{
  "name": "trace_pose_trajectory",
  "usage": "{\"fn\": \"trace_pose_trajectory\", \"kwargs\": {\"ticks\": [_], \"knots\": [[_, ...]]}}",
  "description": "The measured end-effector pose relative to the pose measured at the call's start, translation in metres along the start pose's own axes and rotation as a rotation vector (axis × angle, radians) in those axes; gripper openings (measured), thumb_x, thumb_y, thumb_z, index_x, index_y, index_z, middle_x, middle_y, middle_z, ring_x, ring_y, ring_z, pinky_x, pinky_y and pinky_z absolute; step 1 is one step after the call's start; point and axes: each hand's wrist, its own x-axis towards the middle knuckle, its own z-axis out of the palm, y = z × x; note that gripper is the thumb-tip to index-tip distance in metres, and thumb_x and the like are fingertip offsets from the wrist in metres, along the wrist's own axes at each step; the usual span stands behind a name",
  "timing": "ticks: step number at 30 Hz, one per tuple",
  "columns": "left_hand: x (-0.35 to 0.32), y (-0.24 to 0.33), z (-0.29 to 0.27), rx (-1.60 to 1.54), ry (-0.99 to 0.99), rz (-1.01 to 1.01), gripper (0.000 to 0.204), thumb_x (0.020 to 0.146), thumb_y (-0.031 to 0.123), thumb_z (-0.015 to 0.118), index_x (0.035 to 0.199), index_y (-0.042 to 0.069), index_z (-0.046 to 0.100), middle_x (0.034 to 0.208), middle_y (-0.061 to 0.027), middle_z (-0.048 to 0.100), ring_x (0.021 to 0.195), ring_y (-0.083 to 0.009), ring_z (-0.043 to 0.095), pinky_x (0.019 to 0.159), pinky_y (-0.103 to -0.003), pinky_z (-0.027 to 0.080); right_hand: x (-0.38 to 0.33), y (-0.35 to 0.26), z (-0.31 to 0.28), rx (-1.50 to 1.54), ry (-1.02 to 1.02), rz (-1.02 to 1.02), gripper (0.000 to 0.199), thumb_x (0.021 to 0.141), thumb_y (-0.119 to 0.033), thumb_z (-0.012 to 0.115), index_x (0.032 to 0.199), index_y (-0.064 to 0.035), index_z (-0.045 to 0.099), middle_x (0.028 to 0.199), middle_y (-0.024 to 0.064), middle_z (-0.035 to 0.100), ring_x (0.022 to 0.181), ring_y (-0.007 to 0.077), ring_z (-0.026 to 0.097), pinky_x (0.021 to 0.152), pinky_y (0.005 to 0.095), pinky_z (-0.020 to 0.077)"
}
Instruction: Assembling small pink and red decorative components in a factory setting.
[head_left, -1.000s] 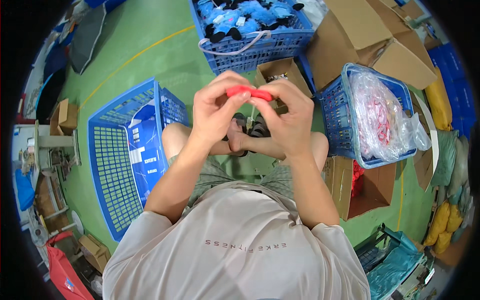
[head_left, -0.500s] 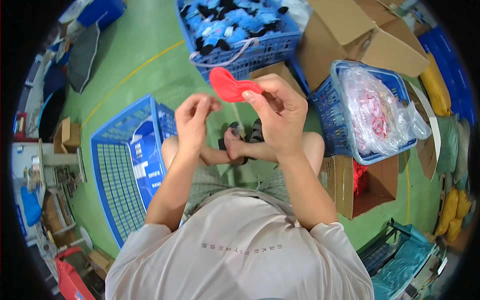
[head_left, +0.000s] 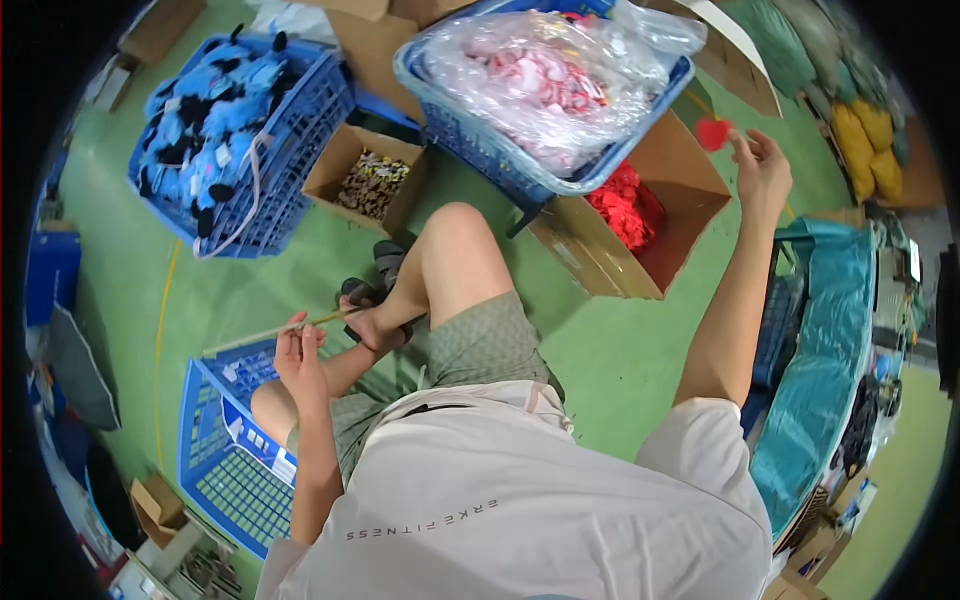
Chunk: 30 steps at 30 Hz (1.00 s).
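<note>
R hand (head_left: 762, 170) stretched out over the far edge of the open cardboard box (head_left: 690, 215), fingertips pinching a small red piece (head_left: 713, 133) just above it; more red pieces inside the box. L hand (head_left: 298, 352) closed on a thin stick (head_left: 325, 320) near the knee, beside the empty blue crate (head_left: 215, 465) on the green floor.

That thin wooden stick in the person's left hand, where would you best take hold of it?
Judging by its pose, grip the thin wooden stick near the end by the left hand, pinched between fingertips from below. It is long, slender and lies almost level, its far end pointing toward the sandals, so a pinch across its width looks steadiest.
</note>
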Motion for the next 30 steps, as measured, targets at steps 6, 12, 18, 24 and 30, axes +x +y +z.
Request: {"fn": "trace_pose_trajectory", "kwargs": {"ticks": [6,12,18,24,30], "knots": [[0.013,-0.019,-0.013,0.221,-0.026,0.055,0.021,0.101,0.009,0.057,0.116,-0.005,0.063,0.094,-0.0068,0.066,0.075,-0.0117,0.058,0.073,-0.023,0.049,0.012,-0.01,0.031,0.435,-0.062,-0.001,0.034,0.088,-0.032,0.071,0.106,-0.0024,0.075,0.087,0.0077,0.074,0.071,0.0185,0.064,0.066,0.0291,0.0504],[0.004,-0.003,-0.01,0.244,0.001,0.025,0.024,0.101,0.007,0.055,0.12,-0.005,0.062,0.093,-0.0053,0.064,0.075,-0.0121,0.058,0.072,-0.024,0.049,0.003,-0.057,0.207,0.141,-0.737,-0.361,0.031,0.088,-0.021,0.065,0.116,-0.0086,0.071,0.094,0.0073,0.075,0.077,0.0245,0.068,0.069,0.0349,0.0539],[-0.005,0.012,0.007,0.11,-0.016,0.006,0.026,0.099,0.001,0.053,0.124,-0.004,0.061,0.09,-0.0047,0.062,0.076,-0.0125,0.058,0.072,-0.023,0.049,-0.081,0.034,0.362,0.131,-0.278,-0.48,0.03,0.083,-0.016,0.061,0.11,-0.013,0.073,0.095,0.0184,0.074,0.085,0.0413,0.068,0.077,0.0454,0.0548],[-0.023,-0.003,-0.015,-0.003,-0.002,0.035,0.027,0.098,-0.001,0.054,0.125,-0.004,0.06,0.089,-0.0051,0.062,0.076,-0.0127,0.059,0.072,-0.022,0.049,-0.037,-0.002,0.368,0.107,-0.417,-0.474,0.025,0.082,-0.016,0.061,0.103,-0.0107,0.074,0.094,0.0182,0.073,0.083,0.0402,0.068,0.076,0.0449,0.0547],[-0.004,-0.01,-0.035,-0.003,-0.031,0.077,0.023,0.099,0.002,0.056,0.12,-0.004,0.062,0.086,-0.005,0.063,0.076,-0.0126,0.06,0.072,-0.022,0.049,-0.058,-0.02,0.285,0.005,-0.507,-0.44,0.021,0.082,-0.017,0.061,0.094,-0.008,0.075,0.092,0.018,0.073,0.081,0.0389,0.068,0.075,0.0443,0.0545]]}}
